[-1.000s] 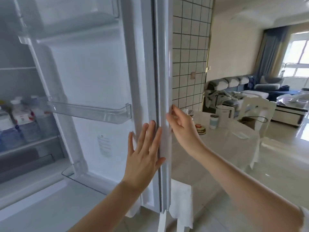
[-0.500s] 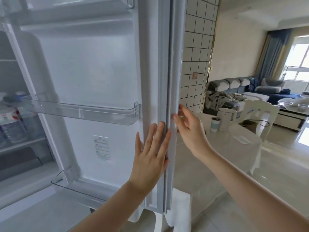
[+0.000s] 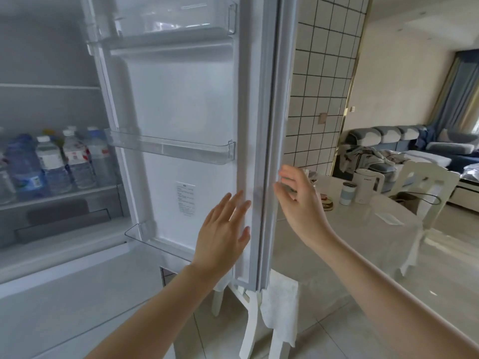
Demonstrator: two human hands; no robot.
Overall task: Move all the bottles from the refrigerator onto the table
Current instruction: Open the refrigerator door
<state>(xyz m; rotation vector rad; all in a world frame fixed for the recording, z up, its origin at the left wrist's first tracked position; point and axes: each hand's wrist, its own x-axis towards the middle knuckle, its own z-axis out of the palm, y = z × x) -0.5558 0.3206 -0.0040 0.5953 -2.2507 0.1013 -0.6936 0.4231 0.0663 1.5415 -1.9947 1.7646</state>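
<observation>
The refrigerator door [image 3: 197, 104] stands wide open in front of me. Several clear water bottles [image 3: 54, 161] with white and blue caps stand on a shelf inside the refrigerator at the far left. My left hand [image 3: 224, 230] is flat and open against the door's inner edge. My right hand [image 3: 300, 203] is open, fingers spread, just off the door's outer edge and holding nothing. The table [image 3: 350, 244], covered with a pale cloth, lies to the right behind the door.
Clear door bins [image 3: 171, 147] stick out from the door. On the table stand a white kettle [image 3: 369, 186], a small cup [image 3: 347, 193] and a round tin [image 3: 327, 200]. A white chair [image 3: 425, 187] sits beyond, sofas farther back. A tiled wall [image 3: 324, 81] is right of the door.
The door has swung further open, showing more bottles on the shelf. My right hand has come off the door edge and my left hand stays flat on the inner edge.
</observation>
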